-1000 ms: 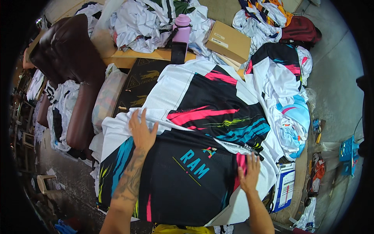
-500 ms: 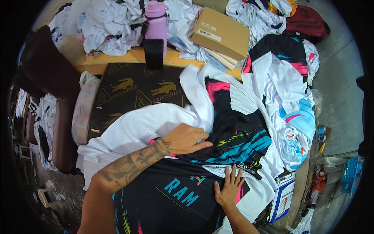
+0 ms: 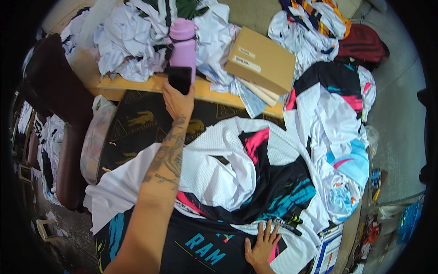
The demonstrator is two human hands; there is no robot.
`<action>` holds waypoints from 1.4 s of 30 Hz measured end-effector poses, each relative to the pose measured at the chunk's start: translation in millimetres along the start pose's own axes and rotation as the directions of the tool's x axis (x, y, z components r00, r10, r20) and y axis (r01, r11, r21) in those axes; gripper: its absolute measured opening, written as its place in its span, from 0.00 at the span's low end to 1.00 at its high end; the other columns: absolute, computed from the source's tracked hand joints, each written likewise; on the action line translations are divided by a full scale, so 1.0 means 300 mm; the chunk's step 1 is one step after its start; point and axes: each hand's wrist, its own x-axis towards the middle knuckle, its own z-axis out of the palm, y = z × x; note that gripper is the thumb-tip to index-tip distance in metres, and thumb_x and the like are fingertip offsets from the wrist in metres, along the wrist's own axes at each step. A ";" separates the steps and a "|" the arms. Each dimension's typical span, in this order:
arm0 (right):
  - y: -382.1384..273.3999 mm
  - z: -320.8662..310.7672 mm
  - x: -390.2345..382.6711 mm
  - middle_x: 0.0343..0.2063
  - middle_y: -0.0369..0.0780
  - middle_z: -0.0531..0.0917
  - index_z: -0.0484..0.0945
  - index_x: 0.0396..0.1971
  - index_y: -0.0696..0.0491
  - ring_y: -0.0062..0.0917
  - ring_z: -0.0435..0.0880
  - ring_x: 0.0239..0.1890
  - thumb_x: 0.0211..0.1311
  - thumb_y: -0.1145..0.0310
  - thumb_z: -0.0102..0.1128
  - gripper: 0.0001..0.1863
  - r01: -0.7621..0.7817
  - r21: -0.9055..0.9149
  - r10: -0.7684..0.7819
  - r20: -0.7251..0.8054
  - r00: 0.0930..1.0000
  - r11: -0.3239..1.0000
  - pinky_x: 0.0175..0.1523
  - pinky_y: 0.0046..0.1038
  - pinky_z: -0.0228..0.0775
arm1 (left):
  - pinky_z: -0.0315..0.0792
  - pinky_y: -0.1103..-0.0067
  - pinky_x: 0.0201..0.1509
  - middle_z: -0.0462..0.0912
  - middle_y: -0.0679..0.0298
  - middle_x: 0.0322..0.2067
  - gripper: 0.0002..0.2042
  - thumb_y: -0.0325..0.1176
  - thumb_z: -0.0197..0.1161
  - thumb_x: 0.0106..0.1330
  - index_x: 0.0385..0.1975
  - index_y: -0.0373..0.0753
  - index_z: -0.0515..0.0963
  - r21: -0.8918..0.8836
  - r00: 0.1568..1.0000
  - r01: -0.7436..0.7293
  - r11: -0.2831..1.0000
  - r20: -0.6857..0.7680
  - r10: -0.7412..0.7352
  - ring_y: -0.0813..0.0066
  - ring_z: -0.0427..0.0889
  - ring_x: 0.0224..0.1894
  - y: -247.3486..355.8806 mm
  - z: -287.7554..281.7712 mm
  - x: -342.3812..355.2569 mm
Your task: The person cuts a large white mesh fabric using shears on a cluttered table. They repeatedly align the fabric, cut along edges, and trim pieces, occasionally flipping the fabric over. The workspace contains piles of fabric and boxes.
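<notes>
Hands wide apart here: the left hand point(image 3: 178, 101) is stretched out ahead, thumb and fingers wrapped about a black phone-like slab, while the right hand point(image 3: 262, 250) rests flat, fingers spread, nothing gripped. Under it all, the dark crocodile-print tabletop point(image 3: 125, 137) shows beyond the cloth. Across the near side sprawls the black-and-white mesh jersey point(image 3: 219, 182), its upper layer bunched, the left forearm passing over it and the right palm down on the black front, by a pink patch. Along the far edge runs a yellowish wooden ledge point(image 3: 219, 93), with a cardboard box point(image 3: 261, 59) off to the right and a lavender bottle point(image 3: 184, 48) just ahead of the left hand. And here's the key relation: the black phone-like slab point(image 3: 179, 78) sits in front of that bottle, long axis apparently running up and away, lower end in the left hand's grasp. From the right hand it lies well away, ahead and leftward. Whether slab touches bottle, can't tell!
</notes>
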 end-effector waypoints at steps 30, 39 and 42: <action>0.012 0.007 0.002 0.86 0.50 0.51 0.63 0.82 0.50 0.60 0.39 0.87 0.70 0.39 0.56 0.47 0.000 -0.024 -0.001 -0.022 1.000 1.000 0.83 0.71 0.24 | 0.71 0.59 0.67 0.84 0.62 0.52 0.42 0.63 0.86 0.50 0.58 0.41 0.78 0.128 0.840 -0.148 0.981 0.540 0.056 0.55 0.79 0.59 -0.269 -0.219 0.115; 0.021 -0.010 -0.003 0.83 0.50 0.59 0.65 0.80 0.54 0.60 0.45 0.86 0.68 0.38 0.60 0.48 0.021 0.005 -0.020 -0.079 0.997 1.000 0.83 0.67 0.31 | 0.71 0.61 0.67 0.85 0.60 0.53 0.41 0.61 0.87 0.50 0.57 0.41 0.80 0.238 0.762 -0.202 0.950 0.648 -0.001 0.55 0.80 0.59 -0.279 -0.174 0.160; -0.023 -0.106 0.055 0.72 0.50 0.74 0.70 0.75 0.58 0.54 0.61 0.78 0.65 0.40 0.66 0.47 0.186 0.077 -0.142 -0.393 0.908 0.979 0.80 0.60 0.45 | 0.71 0.60 0.69 0.85 0.57 0.57 0.39 0.55 0.85 0.56 0.62 0.39 0.78 0.030 0.761 -0.087 0.996 0.647 0.047 0.51 0.80 0.61 -0.261 -0.305 0.125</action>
